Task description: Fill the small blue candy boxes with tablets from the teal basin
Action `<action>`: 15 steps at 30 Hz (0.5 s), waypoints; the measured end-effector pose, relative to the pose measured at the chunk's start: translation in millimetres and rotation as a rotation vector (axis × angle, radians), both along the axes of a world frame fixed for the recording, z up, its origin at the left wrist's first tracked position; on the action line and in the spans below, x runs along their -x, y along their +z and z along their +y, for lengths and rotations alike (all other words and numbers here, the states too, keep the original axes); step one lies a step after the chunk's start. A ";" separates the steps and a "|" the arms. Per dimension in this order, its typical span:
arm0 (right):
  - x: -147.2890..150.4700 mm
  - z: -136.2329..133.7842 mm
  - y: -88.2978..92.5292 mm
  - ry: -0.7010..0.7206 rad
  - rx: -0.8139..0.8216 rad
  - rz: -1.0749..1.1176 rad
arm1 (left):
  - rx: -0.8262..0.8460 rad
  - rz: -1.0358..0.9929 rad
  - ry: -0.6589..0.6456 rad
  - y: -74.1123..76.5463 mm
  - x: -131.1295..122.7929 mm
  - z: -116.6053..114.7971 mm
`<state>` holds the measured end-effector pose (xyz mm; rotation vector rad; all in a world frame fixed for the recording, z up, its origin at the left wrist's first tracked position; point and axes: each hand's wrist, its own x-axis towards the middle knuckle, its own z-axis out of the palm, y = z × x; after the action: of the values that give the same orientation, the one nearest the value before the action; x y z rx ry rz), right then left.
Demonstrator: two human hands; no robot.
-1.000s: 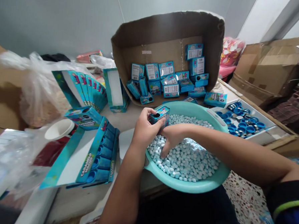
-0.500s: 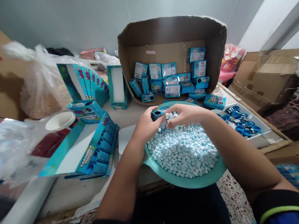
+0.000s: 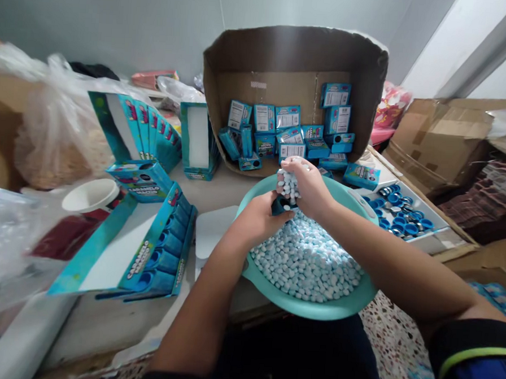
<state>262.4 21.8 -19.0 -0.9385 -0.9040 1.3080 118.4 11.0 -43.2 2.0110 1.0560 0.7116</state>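
risen higher over the basin, the right grip (image 3: 308,187) curls nearly shut around a clump of pale blue candies (image 3: 287,185), just above a small blue box (image 3: 278,206) held closed in the left grip (image 3: 257,221), over a teal basin (image 3: 306,308).

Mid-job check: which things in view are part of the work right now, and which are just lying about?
In use:
left hand gripping a small blue container
right hand holding pale blue candies
teal basin

Lying about, untouched:
cardboard box of blue packages
tray of blue caps
blue display carton
plastic bag
white bowl
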 end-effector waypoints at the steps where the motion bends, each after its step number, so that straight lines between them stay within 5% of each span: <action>1: 1.6 -0.8 -1.1 -0.005 -0.003 -0.002 | -0.001 -0.007 0.003 -0.4 -0.1 0.2; 15: 4.2 -5.5 -3.1 0.018 -0.108 -0.126 | -0.060 -0.044 -0.029 -8.7 2.9 5.5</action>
<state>258.2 16.3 -22.1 -0.9375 -1.0721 1.2132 115.6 16.5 -51.9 2.0478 0.9891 0.7769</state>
